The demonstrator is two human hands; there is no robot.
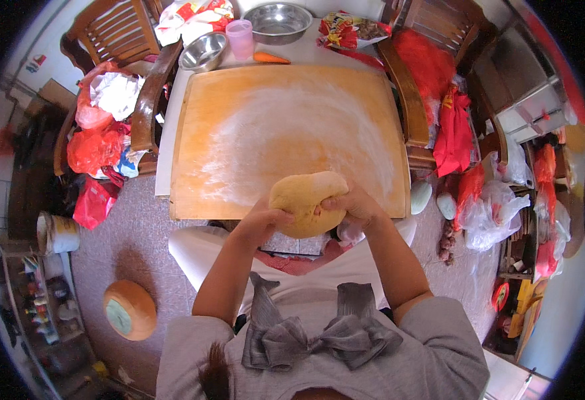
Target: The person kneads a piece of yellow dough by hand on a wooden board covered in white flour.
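Observation:
A thick lump of yellow dough (305, 205) is held up between both hands at the near edge of a wooden board (192, 150). My left hand (267, 220) grips its left side, thumb pressed on the near face. On the right, my right hand (352, 204) clasps the dough with the thumb digging into it beside a small fold. The fingers of both hands are largely hidden behind the lump. White flour (292, 115) is smeared across the board in a broad arc.
Beyond the board stand a small steel bowl (204, 52), a pink plastic cup (240, 40), a large steel basin (276, 24) and a carrot (271, 58). Wooden chairs (145, 110) with bags flank the table. A large pumpkin-like gourd (140, 310) sits on the floor at left.

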